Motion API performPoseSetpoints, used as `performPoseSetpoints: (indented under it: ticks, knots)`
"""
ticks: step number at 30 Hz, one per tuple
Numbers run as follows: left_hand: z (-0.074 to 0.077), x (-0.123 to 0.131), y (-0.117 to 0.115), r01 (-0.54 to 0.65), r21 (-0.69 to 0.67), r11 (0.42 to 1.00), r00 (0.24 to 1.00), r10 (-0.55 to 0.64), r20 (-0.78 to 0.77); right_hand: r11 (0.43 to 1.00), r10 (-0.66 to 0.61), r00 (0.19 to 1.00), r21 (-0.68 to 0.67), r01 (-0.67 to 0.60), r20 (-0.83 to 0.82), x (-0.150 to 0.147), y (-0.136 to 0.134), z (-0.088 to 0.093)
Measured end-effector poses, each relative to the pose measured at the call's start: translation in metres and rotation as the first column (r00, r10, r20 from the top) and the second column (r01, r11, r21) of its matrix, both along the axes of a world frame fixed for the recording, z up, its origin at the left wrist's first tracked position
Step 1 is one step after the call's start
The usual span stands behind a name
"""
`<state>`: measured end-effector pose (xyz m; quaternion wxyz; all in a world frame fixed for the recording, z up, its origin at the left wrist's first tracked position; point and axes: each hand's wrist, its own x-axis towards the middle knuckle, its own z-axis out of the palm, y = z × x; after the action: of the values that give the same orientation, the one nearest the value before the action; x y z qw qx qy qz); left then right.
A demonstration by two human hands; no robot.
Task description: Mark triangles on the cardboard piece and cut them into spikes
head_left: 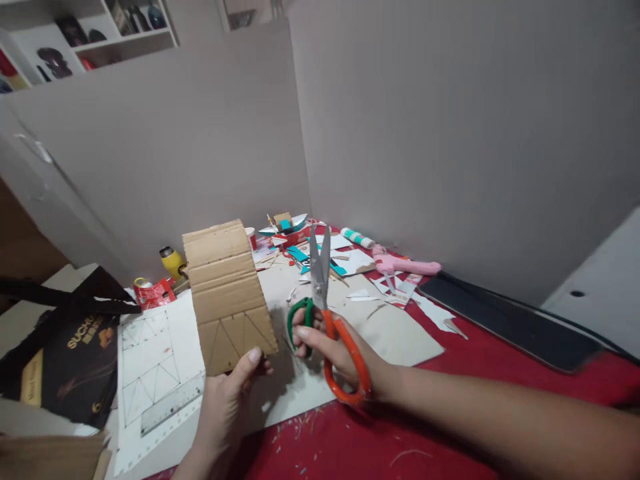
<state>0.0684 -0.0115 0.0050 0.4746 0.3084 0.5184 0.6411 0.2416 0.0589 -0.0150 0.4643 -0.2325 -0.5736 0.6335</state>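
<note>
My left hand (225,400) grips the lower edge of a brown cardboard piece (227,293) with pencil lines drawn on it, holding it up above the table. My right hand (333,353) is closed on a pair of scissors (325,307) with one green and one orange handle. The blades point up and away and are slightly apart, just right of the cardboard and not touching it.
A white sheet with drawn triangles and a clear ruler (170,407) lies at the left, beside a dark bag (75,353). Grey card (395,333) covers the red tabletop (450,427). A pink glue gun (405,265), paper scraps, a yellow bottle (171,261) and tape (153,292) sit behind. Grey panels wall the back.
</note>
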Motion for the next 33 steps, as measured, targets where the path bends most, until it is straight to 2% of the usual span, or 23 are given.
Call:
performPoseSetpoints:
  ticks: [2, 7, 11, 15, 18, 22, 28, 33]
  knots:
    - [0.004, -0.005, 0.002, -0.068, 0.040, 0.997, 0.993, 0.064, 0.097, 0.998, 0.058, 0.998, 0.022, -0.059, 0.035, 0.001, 0.000, -0.001]
    - [0.021, -0.015, -0.003, -0.167, 0.104, 0.980, 0.975, 0.148, 0.168, 0.979, 0.204, 0.953, -0.069, -0.193, 0.222, -0.001, -0.004, -0.011]
    - [0.032, -0.020, -0.011, -0.212, 0.173, 0.962, 0.963, 0.176, 0.204, 0.942, 0.307, 0.898, 0.033, -0.334, 0.315, 0.002, -0.009, -0.015]
    - [0.034, -0.021, -0.015, -0.201, 0.233, 0.951, 0.966, 0.153, 0.208, 0.902, 0.371, 0.851, 0.074, -0.426, 0.373, 0.007, -0.016, -0.008]
    - [0.035, -0.019, -0.016, -0.201, 0.244, 0.949, 0.964, 0.147, 0.221, 0.891, 0.352, 0.836, 0.124, -0.438, 0.421, 0.009, -0.021, 0.004]
    - [0.043, -0.016, -0.017, -0.246, 0.261, 0.934, 0.953, 0.183, 0.242, 0.882, 0.242, 0.818, 0.234, -0.410, 0.523, 0.010, -0.020, 0.017]
    - [0.061, -0.007, -0.011, -0.287, 0.260, 0.922, 0.931, 0.205, 0.301, 0.879, 0.172, 0.835, 0.301, -0.370, 0.523, 0.015, -0.012, 0.013]
    - [0.057, 0.003, -0.004, -0.280, 0.227, 0.933, 0.919, 0.192, 0.345, 0.806, 0.214, 0.811, 0.371, -0.462, 0.545, 0.019, -0.013, 0.017]
